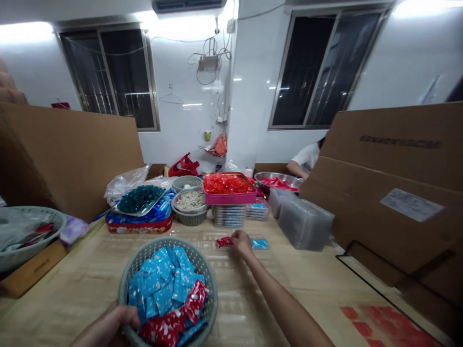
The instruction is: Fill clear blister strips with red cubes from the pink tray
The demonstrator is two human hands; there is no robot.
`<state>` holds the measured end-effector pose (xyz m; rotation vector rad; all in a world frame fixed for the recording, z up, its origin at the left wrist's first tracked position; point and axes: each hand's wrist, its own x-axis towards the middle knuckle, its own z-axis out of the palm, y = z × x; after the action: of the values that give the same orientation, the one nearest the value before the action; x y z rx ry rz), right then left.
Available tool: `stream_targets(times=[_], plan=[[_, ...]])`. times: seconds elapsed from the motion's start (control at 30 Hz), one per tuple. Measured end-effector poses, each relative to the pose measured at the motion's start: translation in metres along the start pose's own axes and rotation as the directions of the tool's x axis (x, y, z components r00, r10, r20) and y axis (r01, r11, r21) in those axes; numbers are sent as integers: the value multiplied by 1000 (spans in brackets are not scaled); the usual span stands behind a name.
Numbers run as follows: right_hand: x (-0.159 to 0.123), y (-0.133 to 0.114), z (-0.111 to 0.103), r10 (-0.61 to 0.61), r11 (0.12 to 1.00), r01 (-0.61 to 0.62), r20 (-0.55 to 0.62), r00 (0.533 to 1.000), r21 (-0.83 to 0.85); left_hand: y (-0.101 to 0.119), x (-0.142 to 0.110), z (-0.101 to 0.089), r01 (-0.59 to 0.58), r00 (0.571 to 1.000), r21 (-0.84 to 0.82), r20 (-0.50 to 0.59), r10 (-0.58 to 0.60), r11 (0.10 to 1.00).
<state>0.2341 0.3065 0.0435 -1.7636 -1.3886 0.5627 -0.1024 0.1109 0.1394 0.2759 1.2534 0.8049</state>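
Note:
My left hand (115,324) grips the rim of a grey-green plastic basket (124,274), thumb over the edge. Blue dotted packets (159,279) fill the basket, with several red dotted packets (169,324) on top at the near side. Farther out, my right hand (241,244) has its fingers pinched at the right end of a small red dotted packet (223,242) on a clear plastic tray (210,236). A blue packet (259,244) lies just right of that hand. The fingertips are partly hidden.
Behind the tray stand stacked clear cases (229,217) under a pink box (230,197) of red pieces. To the left are small baskets (192,219) and a red tin (141,225). Clear plastic boxes (306,224) and large cardboard (390,193) flank the right; a co-worker's arm (297,168) shows behind.

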Motion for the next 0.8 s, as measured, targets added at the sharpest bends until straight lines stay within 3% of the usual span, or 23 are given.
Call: stream_targets(times=[0.1,0.2,0.27,0.33,0.4,0.47,0.57,0.73,0.8], plan=[[-12,-9,10,-48,998,48,8,999,-30,2,-2,-1,-68,996,-12,-50,67,998],[-37,-37,16,-176,984,174,154,972,27,3,3,-7,-88,992,9,-96,88,996],[-62,-63,14,-350,936,335,337,874,103,4,8,-14,-83,991,-2,-108,82,997],[-88,-90,10,-584,784,601,508,633,154,7,10,-21,-61,994,-16,-91,60,998],[-111,-115,7,-660,628,777,564,496,52,10,9,-26,-64,995,-21,-81,62,998],[-126,-135,8,-663,522,852,616,425,-26,14,5,-31,-89,989,-24,-119,85,996],[-135,-151,19,-613,468,884,721,323,2,17,-2,-37,-126,980,-28,-157,120,992],[-142,-153,47,-651,440,891,723,232,110,20,-14,-56,-71,995,-49,-68,68,996],[-145,-153,55,-700,447,877,680,219,177,21,-15,-66,-21,999,-73,-35,19,997]])
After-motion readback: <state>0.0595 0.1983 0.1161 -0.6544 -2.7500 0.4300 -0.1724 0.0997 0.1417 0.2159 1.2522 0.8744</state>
